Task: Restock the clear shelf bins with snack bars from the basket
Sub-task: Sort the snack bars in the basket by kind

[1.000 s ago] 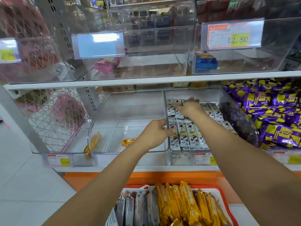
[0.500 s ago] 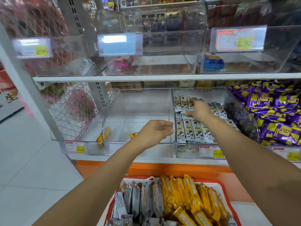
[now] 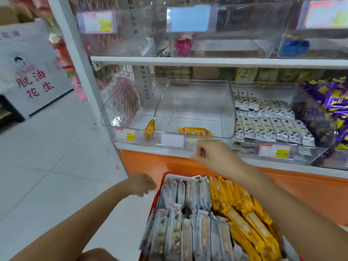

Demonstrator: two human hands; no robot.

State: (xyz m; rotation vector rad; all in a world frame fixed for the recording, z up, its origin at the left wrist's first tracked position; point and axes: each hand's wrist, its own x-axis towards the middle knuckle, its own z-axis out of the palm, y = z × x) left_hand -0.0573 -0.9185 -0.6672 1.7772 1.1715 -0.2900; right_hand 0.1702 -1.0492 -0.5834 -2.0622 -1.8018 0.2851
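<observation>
Basket (image 3: pixel 154 200) stands below the shelf (image 3: pixel 150 148), packed with grey bars (image 3: pixel 188 223) on its left side and yellow bars (image 3: pixel 244 219) on its right. The right grip (image 3: pixel 212 155) hangs over the basket's far edge, just before the shelf's front edge, fingers curled into a fist with nothing seen in it. The left grip (image 3: pixel 142 185) is beside the basket's far left corner, fingers curled under, also holding nothing visible. The middle bin (image 3: pixel 194 102) holds one yellow bar (image 3: pixel 194 131) at its front edge. The right bin (image 3: pixel 232 102) is lined with rows of white packs (image 3: pixel 271 125).
</observation>
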